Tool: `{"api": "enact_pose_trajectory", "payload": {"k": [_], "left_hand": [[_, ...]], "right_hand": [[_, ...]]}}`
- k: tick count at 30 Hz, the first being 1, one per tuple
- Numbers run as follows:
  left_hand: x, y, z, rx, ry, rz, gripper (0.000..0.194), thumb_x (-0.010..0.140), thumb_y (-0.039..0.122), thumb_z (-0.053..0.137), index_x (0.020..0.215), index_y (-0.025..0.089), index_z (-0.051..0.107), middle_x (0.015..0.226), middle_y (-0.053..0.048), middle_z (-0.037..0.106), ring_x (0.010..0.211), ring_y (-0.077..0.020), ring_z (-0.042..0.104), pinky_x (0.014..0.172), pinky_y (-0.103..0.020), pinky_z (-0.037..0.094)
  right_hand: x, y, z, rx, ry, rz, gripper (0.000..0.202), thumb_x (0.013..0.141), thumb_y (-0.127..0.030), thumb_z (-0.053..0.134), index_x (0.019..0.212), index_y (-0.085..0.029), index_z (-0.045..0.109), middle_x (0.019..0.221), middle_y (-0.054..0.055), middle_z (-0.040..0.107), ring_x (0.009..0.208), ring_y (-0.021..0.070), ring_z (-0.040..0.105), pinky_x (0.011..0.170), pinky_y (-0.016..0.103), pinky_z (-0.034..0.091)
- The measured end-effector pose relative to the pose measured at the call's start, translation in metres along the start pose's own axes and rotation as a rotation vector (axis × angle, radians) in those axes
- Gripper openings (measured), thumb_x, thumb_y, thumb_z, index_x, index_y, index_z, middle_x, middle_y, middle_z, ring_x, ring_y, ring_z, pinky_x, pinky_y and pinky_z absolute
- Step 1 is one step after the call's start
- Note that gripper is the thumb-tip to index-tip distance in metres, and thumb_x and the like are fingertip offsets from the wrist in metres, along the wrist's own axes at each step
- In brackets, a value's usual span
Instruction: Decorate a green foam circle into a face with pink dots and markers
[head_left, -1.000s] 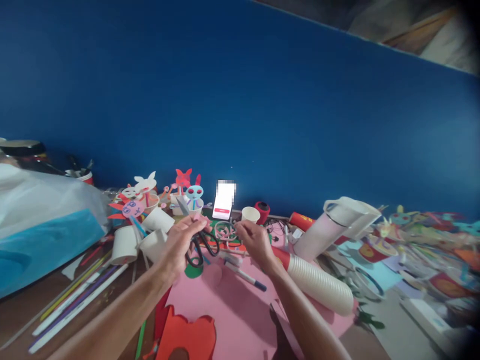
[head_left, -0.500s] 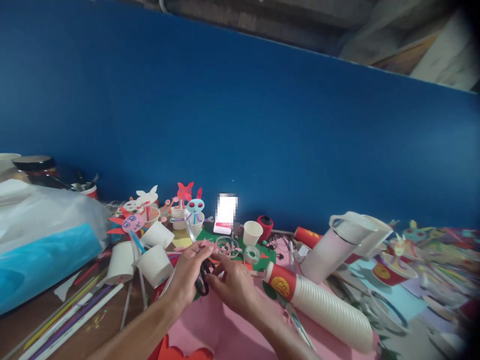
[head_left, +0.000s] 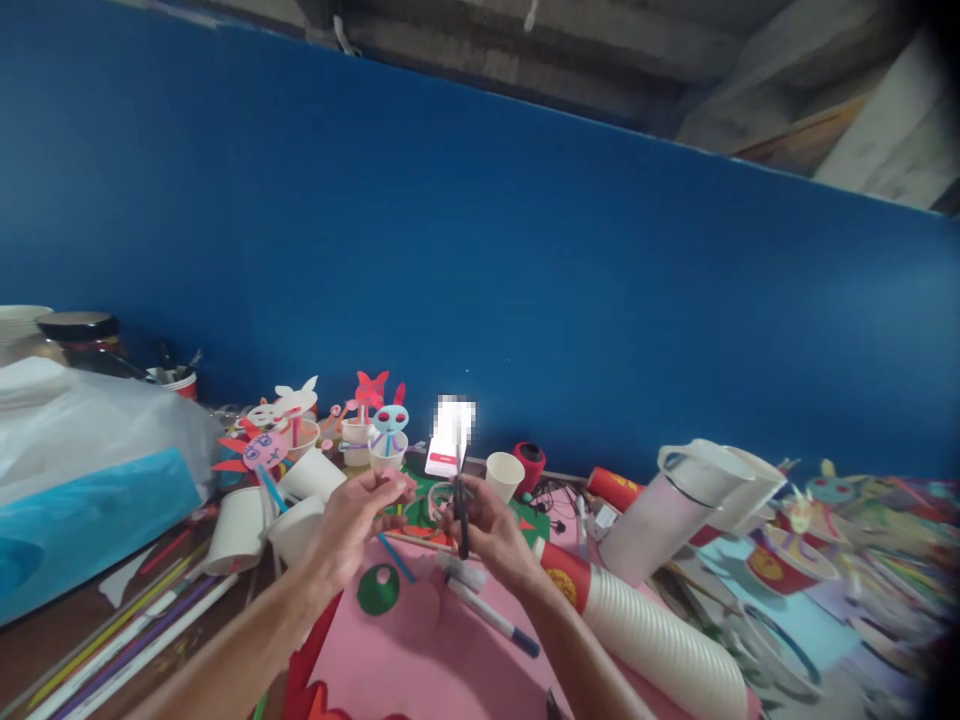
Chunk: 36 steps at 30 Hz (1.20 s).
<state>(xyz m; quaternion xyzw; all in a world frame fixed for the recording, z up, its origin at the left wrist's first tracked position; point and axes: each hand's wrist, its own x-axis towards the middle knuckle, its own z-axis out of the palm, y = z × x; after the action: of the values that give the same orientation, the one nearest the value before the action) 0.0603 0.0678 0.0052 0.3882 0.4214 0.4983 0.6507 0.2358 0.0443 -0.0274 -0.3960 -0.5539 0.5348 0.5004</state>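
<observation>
In the head view, I have both forearms entering from the bottom edge and converging toward the middle. The left hand (head_left: pixel 356 520) is raised above the pink sheet (head_left: pixel 450 670), with the thumb and index finger pinched together on a small pink paper piece (head_left: pixel 405 487) at their tips. The right hand (head_left: pixel 499 525) is level with it, just to the right, fingers curled around the dark handle of the scissors (head_left: pixel 460 505).

The scissors are held upright between the two hands, apart from the pink paper piece. Their long axis runs nearly vertical in my view; the blades point up and away, toward the phone (head_left: pixel 448 440), and the handle is at the lower end. Beneath the hands, a marker (head_left: pixel 491 618) lies on the pink sheet, its long axis slanting down to the right, dark cap end lower. A green disc (head_left: pixel 378 590) lies to its left.

The scissors present edge-on, so I cannot tell whether the blades are parted. The blade tips blur against the bright screen, and its upper part is pixelated. The fingers cover most of the pink paper piece; I cannot determine its outline. The bottom edge cuts off both forearms.
</observation>
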Motion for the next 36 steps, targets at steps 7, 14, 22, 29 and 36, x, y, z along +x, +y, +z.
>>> {"api": "enact_pose_trajectory", "payload": {"k": [7,14,22,29,36], "left_hand": [[0.004,-0.005,0.001,-0.1,0.021,-0.026,0.019,0.056,0.023,0.071,0.068,0.012,0.061,0.058,-0.002,0.061,0.056,-0.0122,0.056,0.051,-0.022,0.044],[0.01,-0.01,-0.001,-0.15,0.062,0.03,0.015,0.056,0.017,0.07,0.064,0.013,0.058,0.059,-0.001,0.062,0.06,-0.0133,0.059,0.055,-0.024,0.047],[0.006,-0.01,0.001,-0.196,0.052,-0.01,0.015,0.057,0.02,0.069,0.062,0.013,0.057,0.056,0.002,0.059,0.056,-0.012,0.056,0.053,-0.025,0.045],[0.002,-0.012,0.002,-0.249,-0.044,-0.045,0.011,0.062,0.021,0.065,0.068,0.014,0.059,0.061,0.0,0.061,0.057,-0.0127,0.057,0.051,-0.024,0.043],[-0.003,-0.014,0.008,-0.289,0.008,-0.082,0.011,0.062,0.018,0.065,0.07,0.014,0.059,0.065,-0.001,0.063,0.063,-0.0126,0.059,0.058,-0.024,0.045]], "right_hand": [[-0.002,0.016,0.012,-0.007,-0.066,-0.025,0.046,0.072,-0.057,0.055,0.097,-0.019,0.047,0.063,-0.002,0.046,0.055,0.0102,0.042,0.05,0.021,0.033],[-0.011,0.021,0.024,-0.12,-0.154,-0.077,0.045,0.075,-0.061,0.047,0.097,-0.021,0.046,0.071,0.0,0.046,0.056,0.0103,0.037,0.05,0.022,0.03],[-0.013,0.032,0.025,-0.209,-0.181,-0.092,0.044,0.075,-0.056,0.051,0.102,-0.022,0.048,0.075,0.001,0.05,0.065,0.0143,0.044,0.059,0.026,0.037],[-0.014,0.031,0.028,-0.264,-0.172,-0.101,0.044,0.077,-0.054,0.049,0.106,-0.021,0.049,0.075,0.001,0.048,0.064,0.0141,0.044,0.059,0.026,0.038],[-0.015,0.03,0.027,-0.271,-0.154,-0.1,0.041,0.075,-0.051,0.051,0.104,-0.021,0.05,0.076,0.002,0.05,0.067,0.0152,0.047,0.062,0.027,0.041]]}}
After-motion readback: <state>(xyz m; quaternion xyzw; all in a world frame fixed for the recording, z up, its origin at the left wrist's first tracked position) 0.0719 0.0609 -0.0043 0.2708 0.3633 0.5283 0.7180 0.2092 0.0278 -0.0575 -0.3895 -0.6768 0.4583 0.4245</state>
